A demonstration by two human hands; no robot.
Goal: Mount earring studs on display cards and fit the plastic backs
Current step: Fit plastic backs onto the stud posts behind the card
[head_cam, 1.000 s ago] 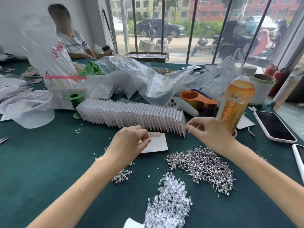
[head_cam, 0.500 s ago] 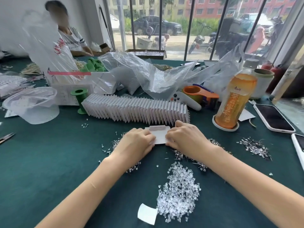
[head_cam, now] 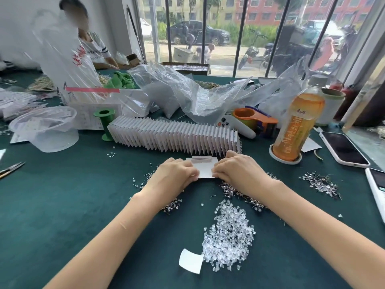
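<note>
Hands stay on card; bottle nearby.

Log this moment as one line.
step: card mounting | left hand: holds card | right hand: holds card | backs: piled, untouched

Left hand, right hand side by side, fingers curled.

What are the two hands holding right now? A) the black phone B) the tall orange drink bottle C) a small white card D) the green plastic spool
C: both the left hand and the right hand grip the edges of the small white card lying on the green table.
</note>
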